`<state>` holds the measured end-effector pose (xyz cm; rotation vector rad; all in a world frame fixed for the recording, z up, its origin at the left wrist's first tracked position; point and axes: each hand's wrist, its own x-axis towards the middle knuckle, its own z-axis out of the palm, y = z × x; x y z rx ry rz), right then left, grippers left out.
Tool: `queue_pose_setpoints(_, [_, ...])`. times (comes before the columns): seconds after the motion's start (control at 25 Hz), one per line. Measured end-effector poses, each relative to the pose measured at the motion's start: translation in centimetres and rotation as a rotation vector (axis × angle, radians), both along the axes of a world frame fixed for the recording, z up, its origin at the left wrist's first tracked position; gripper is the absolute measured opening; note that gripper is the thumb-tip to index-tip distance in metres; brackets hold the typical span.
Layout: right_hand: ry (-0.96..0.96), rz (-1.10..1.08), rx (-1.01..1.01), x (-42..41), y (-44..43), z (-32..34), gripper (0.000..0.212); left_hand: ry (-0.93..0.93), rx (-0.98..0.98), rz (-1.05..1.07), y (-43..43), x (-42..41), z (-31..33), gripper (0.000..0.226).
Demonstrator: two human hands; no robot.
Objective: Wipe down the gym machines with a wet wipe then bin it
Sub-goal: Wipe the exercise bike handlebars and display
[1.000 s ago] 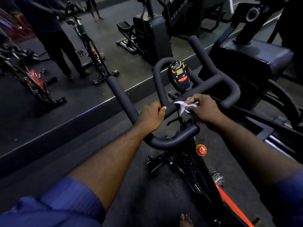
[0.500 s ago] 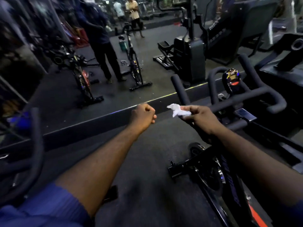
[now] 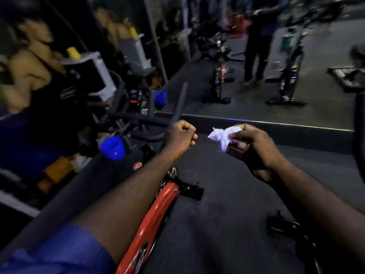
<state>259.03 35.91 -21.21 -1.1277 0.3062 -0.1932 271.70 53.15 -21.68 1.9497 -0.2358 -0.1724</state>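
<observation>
Pinching a crumpled wet wipe [image 3: 221, 135] in the right hand [image 3: 254, 147], thumb and fingers closed on it, off to the right of the spin bike handlebar [image 3: 138, 118] and not touching it. Bunched small, probably to keep a damp face ready for pressing on the bar. Holding nothing in the left hand [image 3: 180, 135], fingers curled into a fist, just at the right end of the handlebar; probably kept free to steady the bar. Below the handlebar, a red bike frame [image 3: 156, 214]. No bin to see anywhere near the handlebar, so binning seems not close yet.
</observation>
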Motion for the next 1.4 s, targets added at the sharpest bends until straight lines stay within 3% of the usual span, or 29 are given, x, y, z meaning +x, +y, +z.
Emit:
queue_pose_setpoints(0.28, [0.036, 0.431, 0.081, 1.3, 16.0, -5.1, 0.018, 0.073, 0.098, 0.331, 18.8, -9.7, -2.9, 0.014])
queue_pose_setpoints(0.56, [0.031, 0.679, -0.117, -0.7, 31.4, -7.3, 0.023, 0.125, 0.076, 0.641, 36.7, -17.1, -4.2, 0.017])
queue_pose_setpoints(0.64, [-0.002, 0.72, -0.202, -1.9, 36.3, -8.4, 0.016, 0.14, 0.083, 0.685, 41.5, -18.9, -5.1, 0.02])
queue_pose_setpoints(0.84, [-0.041, 0.725, -0.528, -4.1, 48.7, -14.7, 0.004, 0.188, 0.124, 0.712, 53.9, -21.9, -9.4, 0.023])
queue_pose_setpoints(1.04, [-0.032, 0.583, -0.867, -8.2, 59.3, -21.8, 0.016, 0.28, 0.191, 0.578, 67.0, -22.3, -18.4, 0.008])
queue_pose_setpoints(1.12, [-0.02, 0.466, -0.996, -8.4, 61.4, -23.0, 0.011, 0.264, 0.245, 0.526, 68.6, -21.7, -20.4, 0.014])
queue_pose_setpoints(1.24, [-0.046, 0.343, -1.158, -7.2, 63.8, -24.3, 0.033, 0.18, 0.354, 0.405, 68.7, -18.9, -22.1, 0.017])
queue_pose_setpoints(1.4, [-0.166, 0.258, -1.215, -5.9, 67.0, -27.2, 0.026, 0.178, 0.491, 0.242, 67.8, -15.1, -24.4, 0.024])
